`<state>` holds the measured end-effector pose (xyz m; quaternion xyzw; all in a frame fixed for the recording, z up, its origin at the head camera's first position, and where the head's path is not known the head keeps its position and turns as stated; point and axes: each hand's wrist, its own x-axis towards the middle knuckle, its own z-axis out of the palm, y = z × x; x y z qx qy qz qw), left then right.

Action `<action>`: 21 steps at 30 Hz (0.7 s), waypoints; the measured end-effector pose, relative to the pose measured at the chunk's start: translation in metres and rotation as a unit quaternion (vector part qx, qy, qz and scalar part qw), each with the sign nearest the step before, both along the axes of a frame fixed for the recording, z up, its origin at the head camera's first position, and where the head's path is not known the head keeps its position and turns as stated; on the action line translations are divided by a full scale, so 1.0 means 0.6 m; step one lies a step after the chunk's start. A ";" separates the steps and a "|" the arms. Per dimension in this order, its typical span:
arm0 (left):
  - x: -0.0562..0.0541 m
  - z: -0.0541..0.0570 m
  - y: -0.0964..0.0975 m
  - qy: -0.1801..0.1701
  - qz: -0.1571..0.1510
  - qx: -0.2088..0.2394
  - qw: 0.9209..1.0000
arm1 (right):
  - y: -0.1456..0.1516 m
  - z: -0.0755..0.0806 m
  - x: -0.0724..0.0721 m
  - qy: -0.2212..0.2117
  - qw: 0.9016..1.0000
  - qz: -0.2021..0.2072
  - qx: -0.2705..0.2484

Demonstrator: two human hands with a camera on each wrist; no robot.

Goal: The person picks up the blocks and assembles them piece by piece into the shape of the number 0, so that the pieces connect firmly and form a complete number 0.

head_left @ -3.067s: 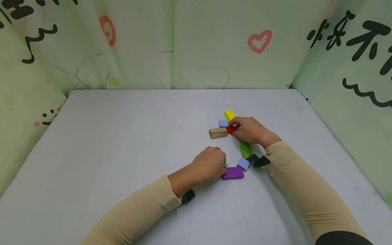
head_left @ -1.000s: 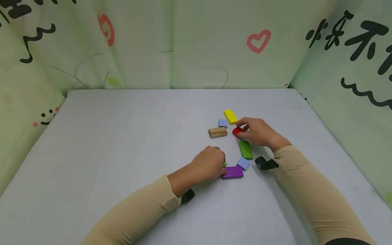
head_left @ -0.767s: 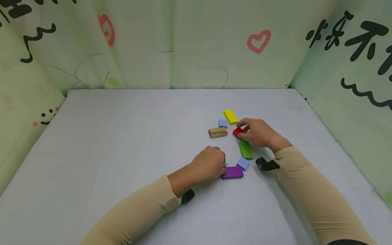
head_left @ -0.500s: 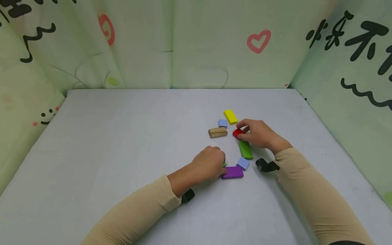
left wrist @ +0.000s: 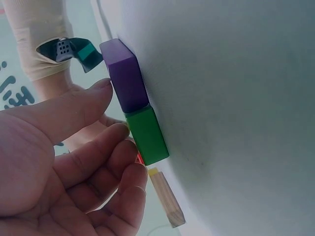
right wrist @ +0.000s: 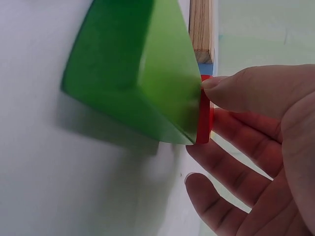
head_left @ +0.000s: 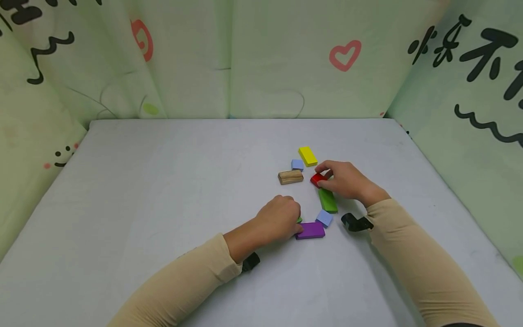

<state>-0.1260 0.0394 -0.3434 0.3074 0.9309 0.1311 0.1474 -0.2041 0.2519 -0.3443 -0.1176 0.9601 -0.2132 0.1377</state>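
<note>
My right hand [head_left: 345, 179] pinches a red block [head_left: 317, 180] between thumb and fingers, right at the far end of a green block [head_left: 328, 200]. In the right wrist view the red block [right wrist: 204, 110] shows as a narrow strip behind the large green block [right wrist: 128, 69]. The left hand [head_left: 279, 218] has its thumb on the left end of a purple block [head_left: 311, 230]. Its index fingertip is at a second green block [left wrist: 146, 135], which adjoins the purple block [left wrist: 127, 81] and is mostly hidden in the head view. A light blue block [head_left: 324, 218] lies between purple and green.
Beyond the hands lie a wooden block [head_left: 291, 177], a light blue block [head_left: 297, 164] and a yellow block [head_left: 308, 156]. They lie on a white-covered table [head_left: 163, 181]. Patterned pale green curtains [head_left: 278, 59] hang around its back and sides.
The right hand has drawn the red block away from the wooden block, rightward and then nearer me, up to the green block's far end. My left hand stays in place.
</note>
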 end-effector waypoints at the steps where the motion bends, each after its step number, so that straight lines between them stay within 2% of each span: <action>1: 0.000 0.000 0.000 0.001 -0.001 0.000 1.000 | 0.000 -0.001 0.000 0.001 1.000 0.001 -0.001; 21: 0.001 0.000 -0.002 0.004 -0.002 0.006 1.000 | 0.004 -0.003 0.001 0.003 1.000 0.006 -0.011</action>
